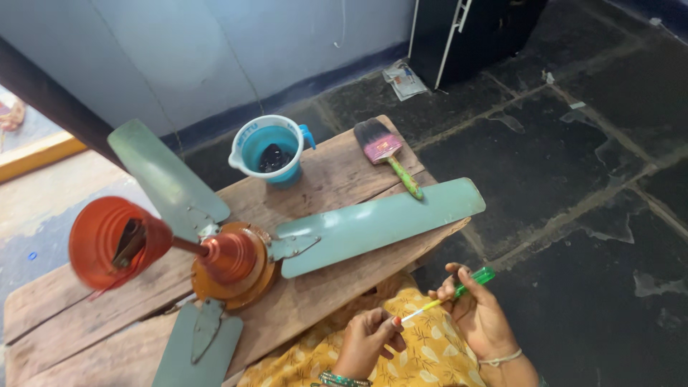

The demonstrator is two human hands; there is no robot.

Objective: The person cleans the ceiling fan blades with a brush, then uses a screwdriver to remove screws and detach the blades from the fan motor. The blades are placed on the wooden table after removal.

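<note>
Both hands are seen nearest the camera, above a lap covered in yellow patterned cloth (430,355). A thin screwdriver (448,294) with a clear green handle is held between them: the right hand (479,312) is closed around the green handle, while the tip end is pinched by the fingers of the left hand (367,338). Green bangles (342,379) are worn on the left wrist and a pale thread (502,357) on the right.

A worn wooden table (337,175) takes up the left half of the view. A ceiling fan (236,261) is laid across it, its copper-coloured motor housing near the near edge. One grey-green blade (380,222) is stretched toward the right edge, a second (165,175) toward the far left corner, and a third (197,344) hangs over the near edge. An orange cup-shaped canopy (107,240) sits on the rod at the left.

Near the far edge, a blue plastic jug (271,149) with dark contents is stood. Just right of it, by the far right corner, a paintbrush (387,154) with a green-yellow handle is laid flat.
</note>
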